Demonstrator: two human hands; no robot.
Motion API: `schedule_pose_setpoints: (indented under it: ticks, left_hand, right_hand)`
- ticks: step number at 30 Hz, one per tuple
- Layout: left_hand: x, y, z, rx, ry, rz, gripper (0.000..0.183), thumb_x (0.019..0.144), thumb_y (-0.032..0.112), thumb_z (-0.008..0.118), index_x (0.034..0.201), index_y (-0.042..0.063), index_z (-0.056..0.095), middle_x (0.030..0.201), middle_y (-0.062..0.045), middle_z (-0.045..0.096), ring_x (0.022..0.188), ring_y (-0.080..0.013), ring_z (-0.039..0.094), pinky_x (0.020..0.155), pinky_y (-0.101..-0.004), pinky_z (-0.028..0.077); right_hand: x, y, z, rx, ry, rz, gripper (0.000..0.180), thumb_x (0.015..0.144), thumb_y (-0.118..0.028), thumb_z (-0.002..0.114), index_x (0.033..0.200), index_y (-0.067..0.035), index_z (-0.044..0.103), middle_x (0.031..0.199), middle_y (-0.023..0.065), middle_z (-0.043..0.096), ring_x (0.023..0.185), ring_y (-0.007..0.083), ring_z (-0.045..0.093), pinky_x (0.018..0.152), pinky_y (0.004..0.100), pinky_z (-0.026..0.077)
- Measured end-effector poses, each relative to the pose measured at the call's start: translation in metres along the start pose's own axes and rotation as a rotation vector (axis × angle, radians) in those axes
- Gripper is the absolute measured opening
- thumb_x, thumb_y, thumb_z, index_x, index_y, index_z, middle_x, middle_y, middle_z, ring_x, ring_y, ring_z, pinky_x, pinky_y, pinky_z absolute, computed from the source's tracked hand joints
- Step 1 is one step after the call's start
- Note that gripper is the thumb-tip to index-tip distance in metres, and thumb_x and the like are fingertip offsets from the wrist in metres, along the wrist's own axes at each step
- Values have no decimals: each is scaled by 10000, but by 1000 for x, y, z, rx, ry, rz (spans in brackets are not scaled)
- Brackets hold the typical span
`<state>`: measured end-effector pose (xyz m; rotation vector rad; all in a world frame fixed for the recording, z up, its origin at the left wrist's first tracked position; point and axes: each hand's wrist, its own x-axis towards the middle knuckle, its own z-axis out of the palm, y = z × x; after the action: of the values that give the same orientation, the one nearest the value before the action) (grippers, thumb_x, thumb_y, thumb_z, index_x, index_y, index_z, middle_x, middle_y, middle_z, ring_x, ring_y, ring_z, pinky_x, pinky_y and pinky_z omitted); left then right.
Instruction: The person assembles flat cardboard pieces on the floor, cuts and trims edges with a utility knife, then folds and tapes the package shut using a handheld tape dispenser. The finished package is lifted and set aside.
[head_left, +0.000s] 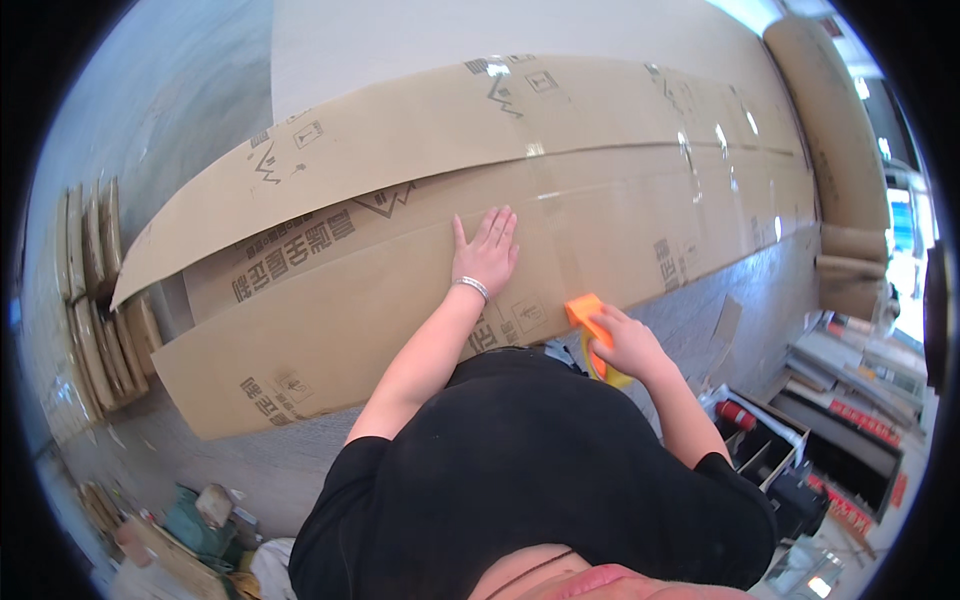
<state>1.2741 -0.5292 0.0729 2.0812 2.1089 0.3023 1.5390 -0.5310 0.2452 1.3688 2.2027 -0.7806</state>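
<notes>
Before me lies a long cardboard carton (420, 247) with printed marks. My left hand (486, 253) rests flat on its lower flap, fingers spread, a bracelet at the wrist. At the carton's near edge, my right hand (628, 343) grips an orange tape dispenser (587, 309), whose head meets the cardboard. A roll of yellowish tape (616, 376) shows below its handle. The upper flap (360, 142) stands lifted from the lower one at the left, leaving a gap. Toward the right, strips of clear tape (686, 157) cross the seam.
Wrapped flat packages (97, 300) stand at the left. A large cardboard roll (825, 120) rises at the right end. Open-topped boxes and boards (847, 427) crowd the lower right. Cloth and scraps (199, 521) lie on the floor at lower left.
</notes>
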Motion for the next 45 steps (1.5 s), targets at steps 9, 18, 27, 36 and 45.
schedule_pose_setpoints:
  ticks: [9,18,27,36,45]
  left_hand:
    - [2,3,2,30,-58,1,574,1041,402,350,1568,176,316,1654,38,248,1522,-151,215,1185,-699,56]
    - [-39,-30,-33,-155,-240,17,655,988,430,487,1551,135,328,1657,-45,237,1533,-216,196,1208,-643,78]
    - [-218,-192,-105,30,-267,-466,715,975,531,473,1573,185,289,1666,-17,207,1536,-227,173,1172,-704,81]
    - [-200,-274,-102,60,-133,-472,683,990,486,433,1577,171,281,1659,16,230,1525,-202,201,1171,-710,59]
    - [-208,-284,-92,14,11,-384,665,1016,475,372,1582,142,265,1666,23,205,1536,-211,161,1165,-726,50]
  right_hand:
    - [-18,12,26,-72,-105,28,441,824,-345,611,1195,-119,683,1327,150,619,1030,367,673,886,455,552]
    - [97,-6,11,-283,-1153,13,491,882,-395,650,1307,-149,662,1235,91,692,1134,243,656,958,384,519]
    - [261,-253,-178,328,-132,-619,558,910,-362,611,1373,-55,569,1241,140,668,1087,227,656,923,336,509]
    - [402,-466,-182,-2,49,-229,401,883,-349,583,1119,-42,686,1092,121,705,906,258,706,761,399,590]
    - [202,-366,-2,-46,189,-238,482,825,-335,607,1239,-98,673,1135,194,705,1029,366,679,899,429,548]
